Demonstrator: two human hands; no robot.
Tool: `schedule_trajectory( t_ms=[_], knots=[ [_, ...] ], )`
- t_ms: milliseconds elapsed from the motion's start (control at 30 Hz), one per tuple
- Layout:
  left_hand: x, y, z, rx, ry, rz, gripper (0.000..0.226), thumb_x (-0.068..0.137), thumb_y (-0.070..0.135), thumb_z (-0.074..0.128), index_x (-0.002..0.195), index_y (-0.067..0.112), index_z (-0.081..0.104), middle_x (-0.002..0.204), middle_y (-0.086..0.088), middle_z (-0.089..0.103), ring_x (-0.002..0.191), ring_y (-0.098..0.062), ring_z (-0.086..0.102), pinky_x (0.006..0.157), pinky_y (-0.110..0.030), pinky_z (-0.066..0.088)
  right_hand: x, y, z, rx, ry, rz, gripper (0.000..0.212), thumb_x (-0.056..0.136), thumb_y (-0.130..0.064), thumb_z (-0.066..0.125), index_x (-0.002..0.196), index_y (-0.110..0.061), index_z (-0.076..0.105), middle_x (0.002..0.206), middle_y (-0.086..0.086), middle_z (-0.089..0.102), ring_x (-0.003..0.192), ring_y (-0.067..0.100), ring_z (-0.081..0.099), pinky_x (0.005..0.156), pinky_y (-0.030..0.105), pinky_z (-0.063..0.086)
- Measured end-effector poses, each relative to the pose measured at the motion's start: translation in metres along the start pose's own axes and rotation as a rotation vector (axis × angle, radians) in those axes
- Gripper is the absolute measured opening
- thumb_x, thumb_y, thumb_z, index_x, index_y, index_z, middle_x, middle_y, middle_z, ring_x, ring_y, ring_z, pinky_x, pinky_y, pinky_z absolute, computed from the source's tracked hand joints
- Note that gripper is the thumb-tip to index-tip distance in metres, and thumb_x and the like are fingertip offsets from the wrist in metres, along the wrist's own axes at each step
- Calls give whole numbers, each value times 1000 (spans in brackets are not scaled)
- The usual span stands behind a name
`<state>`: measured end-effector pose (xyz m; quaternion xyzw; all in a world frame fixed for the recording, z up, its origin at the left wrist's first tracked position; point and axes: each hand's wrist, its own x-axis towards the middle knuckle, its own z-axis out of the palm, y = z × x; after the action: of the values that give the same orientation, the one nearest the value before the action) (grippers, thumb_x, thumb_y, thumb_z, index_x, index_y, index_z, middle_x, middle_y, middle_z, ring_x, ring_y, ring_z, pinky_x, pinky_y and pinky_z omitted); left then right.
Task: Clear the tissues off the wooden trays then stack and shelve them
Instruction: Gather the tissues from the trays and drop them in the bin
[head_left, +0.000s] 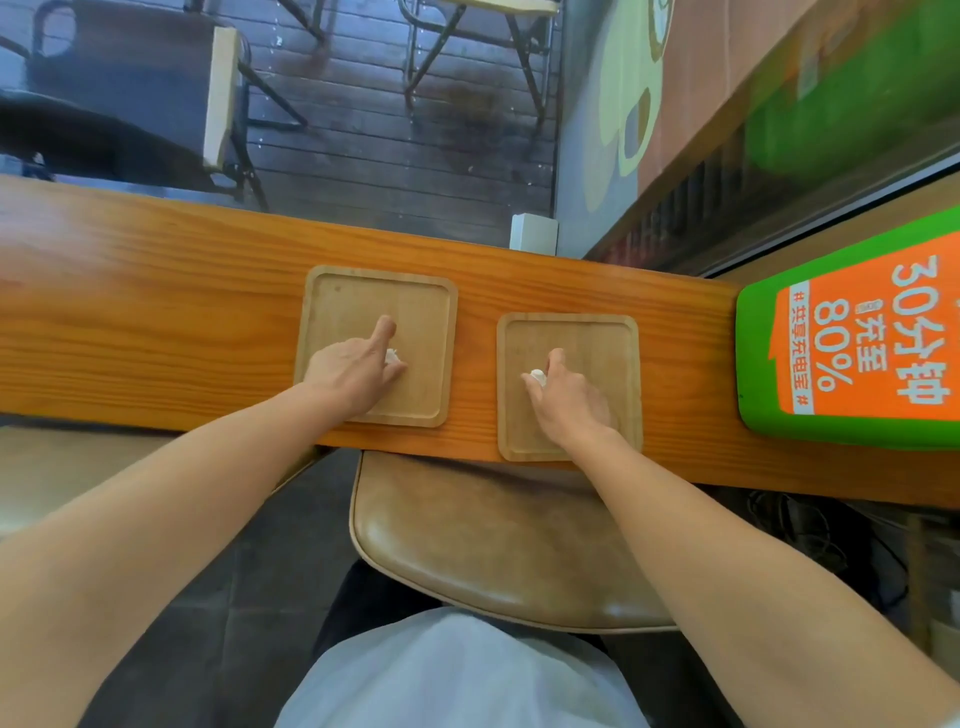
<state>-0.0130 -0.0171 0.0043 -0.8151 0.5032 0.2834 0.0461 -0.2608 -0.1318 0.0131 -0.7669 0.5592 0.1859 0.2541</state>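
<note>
Two square wooden trays lie side by side on an orange-brown wooden counter (156, 312). My left hand (353, 371) rests on the left tray (337, 296), its fingers pinching a small white tissue (391, 356), the index finger stretched out. Over the right tray (608, 353), my right hand (569, 400) closes its thumb and fingers on another crumpled white tissue (537, 376). Both tissues are mostly hidden by the fingers.
A green and orange sign box (852, 343) stands on the counter at the right. A small white box (533, 234) sits at the counter's far edge. A tan leather chair seat (493, 551) is under the counter's near edge. Chairs stand beyond on the dark floor.
</note>
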Motion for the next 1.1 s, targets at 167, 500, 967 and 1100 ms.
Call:
schedule_trajectory(
  t_ms=[167, 500, 967, 1100],
  knots=[
    [6, 0, 13, -34, -23, -22, 25, 103, 43, 39, 117, 23, 32, 76, -4, 60, 61, -23, 60, 54, -42, 55, 12, 7, 7, -72, -68, -5, 42, 103, -42, 35, 139, -20, 31, 91, 3, 63, 68, 17, 57, 51, 32, 43],
    [9, -12, 14, -87, -92, -33, 17, 104, 35, 41, 98, 19, 42, 78, -2, 59, 66, -21, 60, 60, -40, 54, 32, 6, -1, 87, -162, -25, 21, 100, -29, 48, 80, -25, 43, 79, 1, 56, 66, 16, 56, 52, 30, 45],
    [-33, -4, -26, 71, -168, 34, 30, 93, -3, 51, 116, 12, 62, 106, -10, 62, 89, -25, 63, 79, -38, 58, -15, 0, -18, 91, -80, 10, 29, 103, -31, 42, 80, -17, 53, 82, 3, 58, 69, 18, 57, 58, 34, 49],
    [-48, 7, -50, 125, -60, 127, 21, 102, 25, 48, 101, 14, 66, 88, -4, 63, 75, -20, 62, 64, -36, 54, -48, -5, -28, 69, -36, 39, 44, 102, -42, 37, 79, -13, 60, 79, 5, 60, 71, 22, 60, 62, 36, 52]
  ],
)
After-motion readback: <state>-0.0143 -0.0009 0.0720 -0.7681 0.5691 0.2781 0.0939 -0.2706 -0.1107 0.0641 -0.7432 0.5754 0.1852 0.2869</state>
